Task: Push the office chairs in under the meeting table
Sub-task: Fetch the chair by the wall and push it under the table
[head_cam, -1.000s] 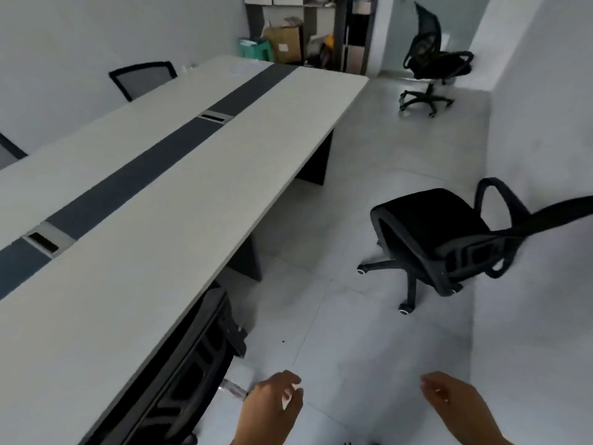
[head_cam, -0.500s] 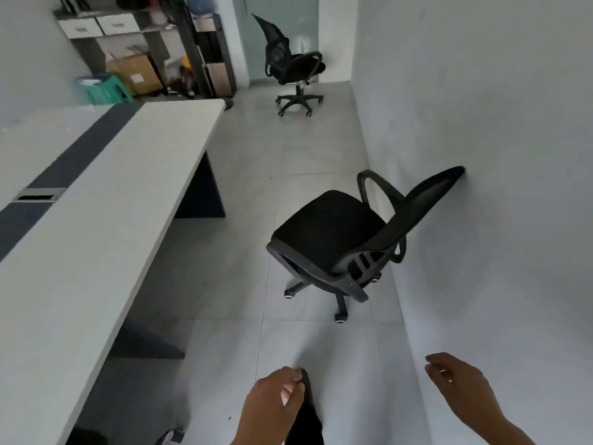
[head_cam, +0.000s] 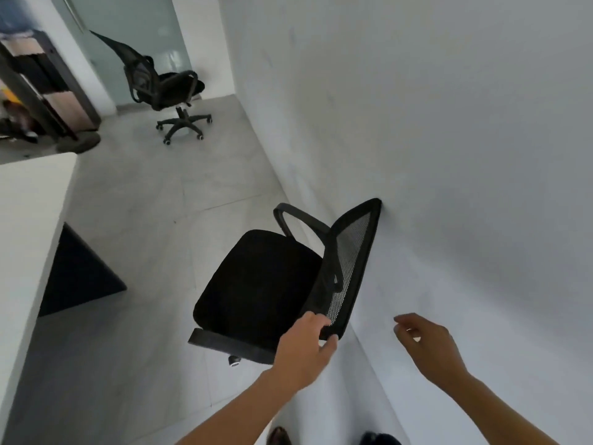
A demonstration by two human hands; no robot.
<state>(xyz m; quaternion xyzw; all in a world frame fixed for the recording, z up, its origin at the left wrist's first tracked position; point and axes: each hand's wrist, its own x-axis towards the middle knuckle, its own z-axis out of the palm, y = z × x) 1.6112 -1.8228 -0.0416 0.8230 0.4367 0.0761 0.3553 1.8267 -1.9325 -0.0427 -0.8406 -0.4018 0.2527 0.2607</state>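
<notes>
A black office chair (head_cam: 256, 284) with a mesh back stands against the white wall, its backrest top touching the wall. My left hand (head_cam: 305, 351) grips the near edge of the backrest, fingers over the frame and thumb under it. Off to the right, my right hand (head_cam: 430, 345) hovers in the air with fingers loosely curled, holding nothing, apart from the chair. The white meeting table (head_cam: 29, 226) shows its end at the left, with a dark leg panel (head_cam: 77, 274) under it. A second black chair (head_cam: 167, 88) stands far back near the glass door.
Grey tiled floor (head_cam: 154, 220) lies between the table and the near chair. The white wall (head_cam: 449, 155) runs along the right side. Dark shelving (head_cam: 38, 81) with clutter stands at the far left. My shoes (head_cam: 279, 436) show at the bottom edge.
I have turned right and stepped up to the chair by the wall. My left hand reached forward and took hold of its backrest. The right hand rose alongside.
</notes>
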